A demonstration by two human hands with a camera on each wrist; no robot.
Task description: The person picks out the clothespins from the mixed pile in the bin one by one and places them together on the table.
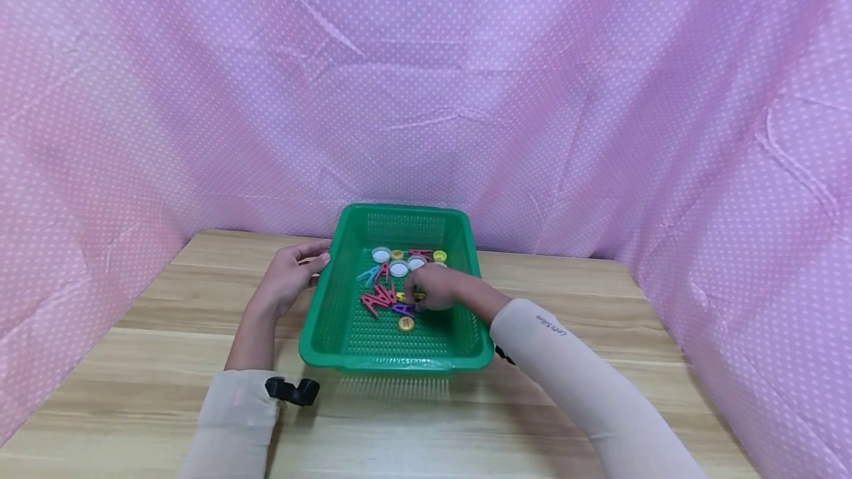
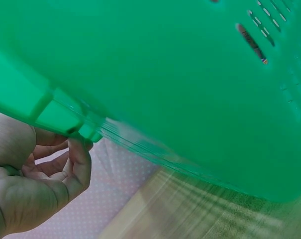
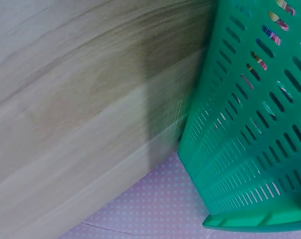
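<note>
A green plastic basket (image 1: 396,362) with slotted sides stands on the wooden table. My left hand (image 1: 291,277) is at its left side; in the left wrist view the fingers and thumb (image 2: 79,167) pinch the basket's rim. Inside, my right hand (image 1: 433,288) reaches down with bent fingers among small items; I cannot tell whether it holds one. Close to its fingertips lie a purple clothespin (image 1: 402,310) and a yellow clothespin (image 1: 401,296). Red clothespins (image 1: 378,298) lie to their left, near a light blue clothespin (image 1: 367,275). The right wrist view shows only the basket's outer wall (image 3: 259,124), not the hand.
White round caps (image 1: 399,268) and a yellow cap (image 1: 440,256) lie toward the basket's far end. A gold-coloured cap (image 1: 406,324) is nearer the front. The wooden table (image 1: 566,331) extends on both sides, with a pink dotted cloth (image 1: 426,94) hanging around it.
</note>
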